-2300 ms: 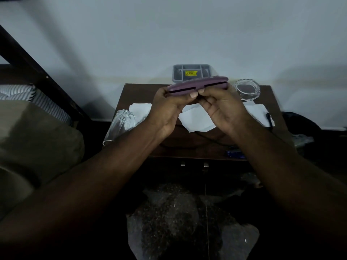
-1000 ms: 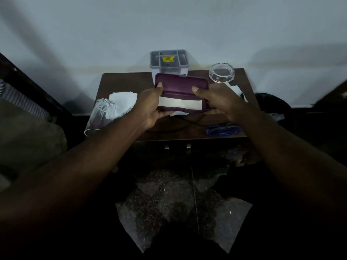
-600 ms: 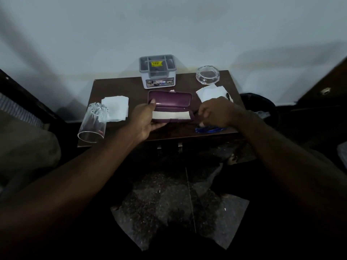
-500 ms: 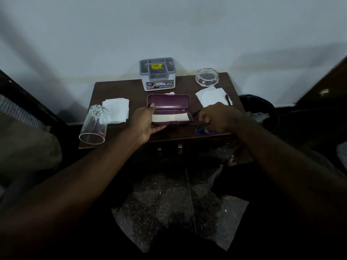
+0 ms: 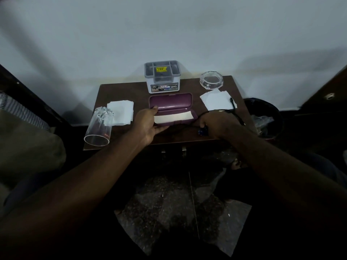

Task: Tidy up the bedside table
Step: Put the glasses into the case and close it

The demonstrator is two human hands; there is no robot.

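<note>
Two hands at work over bedside table (image 5: pixel 131 87). Left hand (image 5: pixel 148 122) gripping left end of open purple case (image 5: pixel 171 107) at table centre. Right hand (image 5: pixel 217 121) at 4 o'clock, curled over small blue object (image 5: pixel 202 131); grip unclear. Tipped glass (image 5: pixel 98 126) at 8 o'clock. Grey organizer box (image 5: pixel 162 76) at 12, ashtray (image 5: pixel 211 80) at 2.

Head-worn camera looks steeply down, apparently close, over the bedside table (image 5: pixel 124 87).
</note>
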